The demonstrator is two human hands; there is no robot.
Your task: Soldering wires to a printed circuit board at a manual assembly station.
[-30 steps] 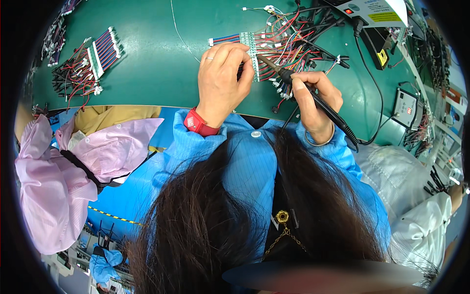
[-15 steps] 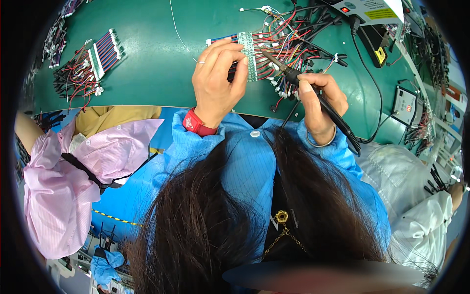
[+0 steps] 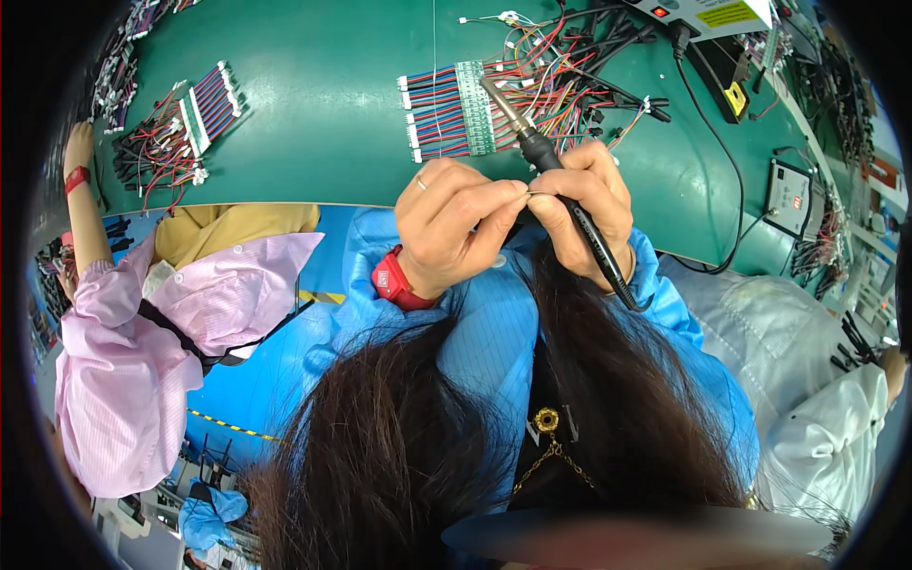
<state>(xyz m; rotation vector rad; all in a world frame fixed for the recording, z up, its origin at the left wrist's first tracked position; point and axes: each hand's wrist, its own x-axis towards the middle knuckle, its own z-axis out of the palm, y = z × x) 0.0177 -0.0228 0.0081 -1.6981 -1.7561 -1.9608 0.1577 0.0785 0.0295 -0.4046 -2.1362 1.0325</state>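
In the head view, the person's two bare hands meet at the fingertips. The left hand [image 3: 456, 223] is pinched, finger against thumb, with a thin strand [image 3: 543, 194] showing where its tips reach the right hand [image 3: 591, 204]; what the strand is cannot be told. The right hand is closed around a soldering iron [image 3: 538, 147], whose metal end points up and to the left, away from the person. Its tip is at the right edge of a green circuit-board panel [image 3: 474, 109], which lies just beyond both hands; whether the two touch cannot be told. Red, blue and black wires [image 3: 435, 112] run from the panel's left side to white connectors [image 3: 411, 123], ahead of the left hand. A fine line [image 3: 435, 38] comes down over those wires toward that hand. Ahead of the right hand spreads a tangle of coloured cables [image 3: 560, 85]. Well to the left of the left hand lies a second wired board [image 3: 194, 122]. Far right of the right hand stands a small control box [image 3: 790, 199].
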